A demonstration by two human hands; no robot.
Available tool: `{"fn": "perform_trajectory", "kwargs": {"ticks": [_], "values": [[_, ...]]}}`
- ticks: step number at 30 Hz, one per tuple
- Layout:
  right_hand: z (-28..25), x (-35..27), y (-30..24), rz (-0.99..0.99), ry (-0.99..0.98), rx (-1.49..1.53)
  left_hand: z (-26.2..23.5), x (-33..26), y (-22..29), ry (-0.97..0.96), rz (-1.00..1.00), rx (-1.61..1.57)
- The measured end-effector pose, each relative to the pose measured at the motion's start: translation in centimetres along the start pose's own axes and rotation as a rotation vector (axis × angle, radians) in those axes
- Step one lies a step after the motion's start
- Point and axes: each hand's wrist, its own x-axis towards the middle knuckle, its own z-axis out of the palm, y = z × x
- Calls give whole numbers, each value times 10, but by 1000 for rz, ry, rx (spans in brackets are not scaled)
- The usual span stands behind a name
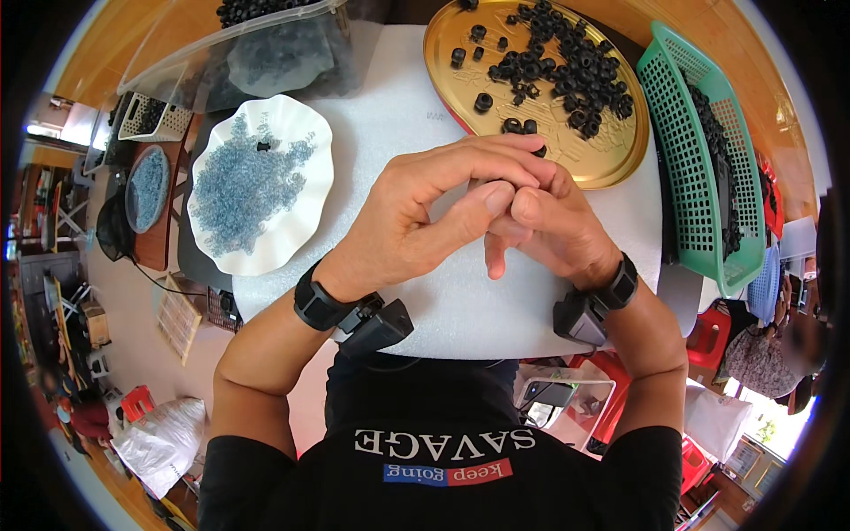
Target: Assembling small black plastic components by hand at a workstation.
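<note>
Now pressing a small black ring (498, 184) between both hands at frame centre: left hand (425, 217) pinching narrowly, right hand (549, 226) curled around. Probably mid-assembly; next likely needing another clear bead from white plate (305, 119), upper left.

— What was the round tray (611, 164) at the surface's far edge made of?
— Glossy gold metal, embossed, and it carried matt black rubber-like rings (567, 66).
— And the surface (460, 310) itself?
— A white, finely textured, foam-like sheet, matt.
— The wavy plate (305, 115) at its left edge?
— Shiny white plastic, full of translucent blue-grey beads (239, 186). The green basket (682, 168) at the right edge was moulded plastic mesh.
</note>
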Motion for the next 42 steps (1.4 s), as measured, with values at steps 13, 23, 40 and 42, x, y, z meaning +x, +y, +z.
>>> {"fn": "perform_trajectory", "kwargs": {"ticks": [13, 23, 40, 42], "values": [[-3, 1, 6, -49, -47, 62, -4, 4, 6, -54, 19, 142], [-2, -4, -8, -65, 99, -125, -11, 2, 11, -36, 38, 349], [0, 2, -6, -71, 297, -105, -2, -2, -4, 205, -107, 302], [1, 3, -6, -84, 313, -115, -3, -2, -6, 214, -71, 384]]}}
